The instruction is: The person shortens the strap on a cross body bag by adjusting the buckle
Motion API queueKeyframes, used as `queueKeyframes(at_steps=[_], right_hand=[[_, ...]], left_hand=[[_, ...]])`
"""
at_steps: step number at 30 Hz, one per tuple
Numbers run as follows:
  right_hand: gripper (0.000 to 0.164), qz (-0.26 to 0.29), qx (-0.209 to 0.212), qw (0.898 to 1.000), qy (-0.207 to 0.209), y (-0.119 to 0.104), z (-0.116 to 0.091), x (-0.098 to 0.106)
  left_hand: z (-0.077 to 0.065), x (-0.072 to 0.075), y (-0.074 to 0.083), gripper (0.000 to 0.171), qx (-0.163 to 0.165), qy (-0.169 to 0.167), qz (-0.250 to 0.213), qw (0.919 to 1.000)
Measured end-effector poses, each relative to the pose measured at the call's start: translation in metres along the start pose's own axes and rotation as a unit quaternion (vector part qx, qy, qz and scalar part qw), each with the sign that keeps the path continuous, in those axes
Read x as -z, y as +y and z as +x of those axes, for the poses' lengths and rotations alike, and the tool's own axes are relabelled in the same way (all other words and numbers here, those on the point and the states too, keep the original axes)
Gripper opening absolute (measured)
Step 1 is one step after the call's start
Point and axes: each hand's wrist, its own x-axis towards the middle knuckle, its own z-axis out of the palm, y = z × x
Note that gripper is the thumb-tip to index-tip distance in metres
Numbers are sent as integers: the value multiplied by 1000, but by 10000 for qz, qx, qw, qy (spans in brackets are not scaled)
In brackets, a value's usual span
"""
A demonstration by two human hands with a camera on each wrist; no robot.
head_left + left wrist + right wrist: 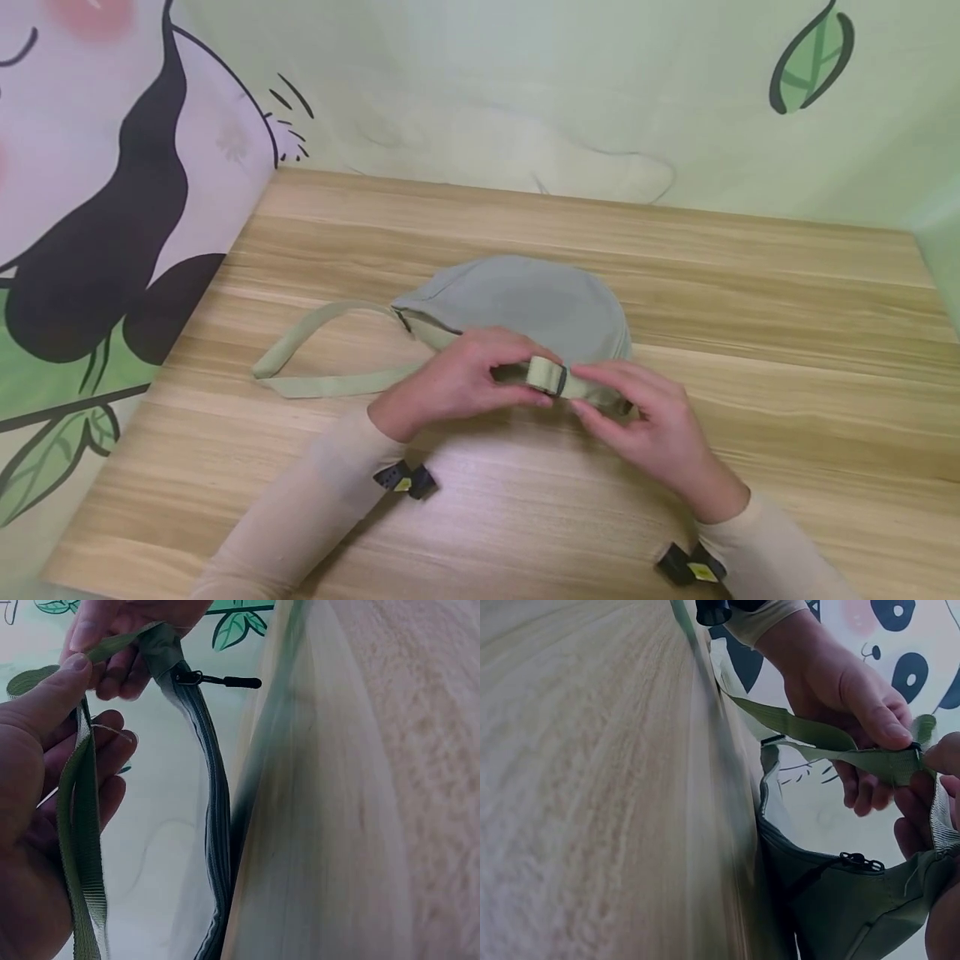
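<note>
A grey-green waist bag (525, 296) lies on the wooden table, its pale green strap (337, 386) looping out to the left. My left hand (465, 379) pinches a folded loop of the strap beside a dark slide buckle (560, 382). From the other side, my right hand (656, 417) pinches the strap close to that buckle, between thumb and fingers. Strap webbing (90, 877) hangs down past the left palm in the left wrist view. The bag's zipper pull (241, 682) sticks out near the strap end.
The wooden table (787, 417) meets a wall (487, 100) printed with a cartoon panda and leaves at the back and left. A small dark device with a yellow mark (405, 482) sits at the left wrist; a similar device (690, 565) is at the right wrist.
</note>
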Motion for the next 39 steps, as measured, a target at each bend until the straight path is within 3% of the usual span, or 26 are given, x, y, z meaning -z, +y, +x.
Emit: queueKeyframes(at_steps=[11, 24, 35, 39], right_hand=[[32, -240, -81, 9996, -87, 1, 1, -5], [47, -648, -1208, 9895, -456, -3, -4, -3], [44, -646, -1381, 9853, -765, -5, -4, -2], [41, -594, -1538, 9839, -695, -5, -6, -1]], left_hand=[[0, -1, -1, 36, -85, 73, 413, 9991], [-1, -3, 1, 33, -101, -174, 1409, 9898], [-1, -3, 2, 41, -369, -294, 1541, 9869], [-1, -3, 1, 39, -462, -377, 1874, 9805]])
